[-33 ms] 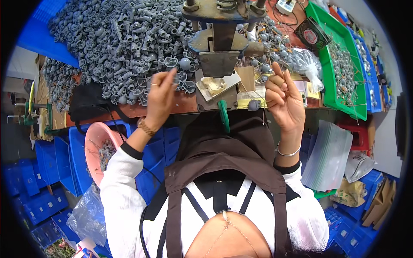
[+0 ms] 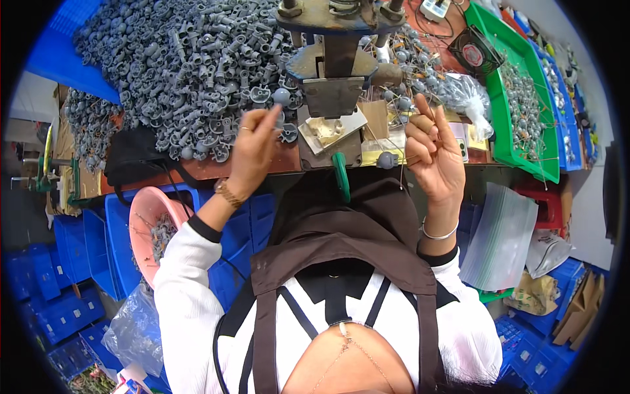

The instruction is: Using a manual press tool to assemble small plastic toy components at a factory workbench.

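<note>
Little has shifted since the earlier frame: both hands hover in much the same spots in front of the press (image 2: 333, 79), with the right hand's fingers perhaps lifted a touch higher. Her left hand (image 2: 252, 148) is raised at the near edge of the grey pile (image 2: 177, 72), fingers pressed together and pinching a small grey part (image 2: 281, 96) just left of the press. Her right hand (image 2: 434, 150) is up on the right side of the press, palm turned toward her, fingers loosely curled with the forefinger and thumb tips close together; whether they nip one of the thin wires there I cannot tell. Another grey knob (image 2: 387, 159) lies on the bench (image 2: 210, 169) just left of that hand, near a green handle (image 2: 341, 176) at the near edge. Farther right sits a green tray (image 2: 508, 141) holding more wired parts, with a clear bag (image 2: 462, 92) beside it. Down at the near left, below the bench, a pink basin (image 2: 141, 217) holds a few grey pieces among blue crates (image 2: 72, 276).
</note>
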Motion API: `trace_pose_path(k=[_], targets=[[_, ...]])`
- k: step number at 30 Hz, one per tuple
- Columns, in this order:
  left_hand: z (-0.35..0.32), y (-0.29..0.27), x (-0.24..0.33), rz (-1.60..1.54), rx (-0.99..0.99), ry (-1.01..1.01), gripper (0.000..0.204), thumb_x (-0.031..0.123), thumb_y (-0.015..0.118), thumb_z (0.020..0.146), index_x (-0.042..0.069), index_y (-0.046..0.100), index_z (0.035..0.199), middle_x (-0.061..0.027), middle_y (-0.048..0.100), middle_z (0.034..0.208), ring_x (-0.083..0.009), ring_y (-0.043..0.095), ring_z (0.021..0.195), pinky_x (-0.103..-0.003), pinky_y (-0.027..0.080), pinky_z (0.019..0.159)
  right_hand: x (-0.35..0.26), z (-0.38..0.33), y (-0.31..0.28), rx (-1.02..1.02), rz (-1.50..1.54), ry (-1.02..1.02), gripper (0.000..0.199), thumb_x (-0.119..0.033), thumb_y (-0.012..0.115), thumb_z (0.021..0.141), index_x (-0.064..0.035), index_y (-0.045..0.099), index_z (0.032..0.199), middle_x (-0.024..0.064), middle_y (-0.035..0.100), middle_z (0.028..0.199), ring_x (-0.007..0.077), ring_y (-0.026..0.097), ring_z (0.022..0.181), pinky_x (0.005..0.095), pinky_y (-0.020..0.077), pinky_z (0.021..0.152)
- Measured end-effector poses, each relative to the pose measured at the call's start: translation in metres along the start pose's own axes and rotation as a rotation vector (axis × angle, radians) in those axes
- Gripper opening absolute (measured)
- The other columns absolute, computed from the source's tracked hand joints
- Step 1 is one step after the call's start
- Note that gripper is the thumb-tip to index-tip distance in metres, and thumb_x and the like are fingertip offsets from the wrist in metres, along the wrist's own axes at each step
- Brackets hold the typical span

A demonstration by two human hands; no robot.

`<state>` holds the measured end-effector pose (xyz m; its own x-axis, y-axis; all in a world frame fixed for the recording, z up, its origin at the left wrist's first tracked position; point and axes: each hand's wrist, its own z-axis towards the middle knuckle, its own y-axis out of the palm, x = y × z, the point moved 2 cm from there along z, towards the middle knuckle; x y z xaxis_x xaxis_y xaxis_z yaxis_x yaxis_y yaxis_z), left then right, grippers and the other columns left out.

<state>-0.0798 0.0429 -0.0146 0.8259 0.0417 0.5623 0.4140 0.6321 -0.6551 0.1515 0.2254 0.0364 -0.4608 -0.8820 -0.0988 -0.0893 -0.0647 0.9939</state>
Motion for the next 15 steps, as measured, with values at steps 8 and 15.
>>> trace_pose_path(k=[8, 15], targets=[[0.011, 0.05, 0.029, -0.054, -0.032, 0.049, 0.027, 0.012, 0.076, 0.073, 0.002, 0.068, 0.097, -0.0128, 0.062, 0.097, -0.0308, 0.057, 0.095, -0.039, 0.047, 0.084, 0.01, -0.032, 0.027, -0.199, -0.363, -0.311, 0.036, -0.03, 0.043, 0.1, 0.0032, 0.054, 0.111, -0.0049, 0.027, 0.06, 0.0062, 0.024, 0.051, 0.0206, 0.0221, 0.043], [0.008, 0.058, 0.032, 0.033, -0.097, 0.039, 0.021, 0.014, 0.067, 0.082, 0.004, 0.068, 0.101, -0.0128, 0.065, 0.101, -0.0329, 0.052, 0.108, -0.043, 0.033, 0.101, 0.047, -0.032, 0.051, -0.498, -1.475, 0.087, 0.015, 0.007, 0.054, 0.077, 0.008, 0.066, 0.086, 0.0145, 0.065, 0.067, 0.022, 0.065, 0.06, 0.0278, 0.049, 0.057]])
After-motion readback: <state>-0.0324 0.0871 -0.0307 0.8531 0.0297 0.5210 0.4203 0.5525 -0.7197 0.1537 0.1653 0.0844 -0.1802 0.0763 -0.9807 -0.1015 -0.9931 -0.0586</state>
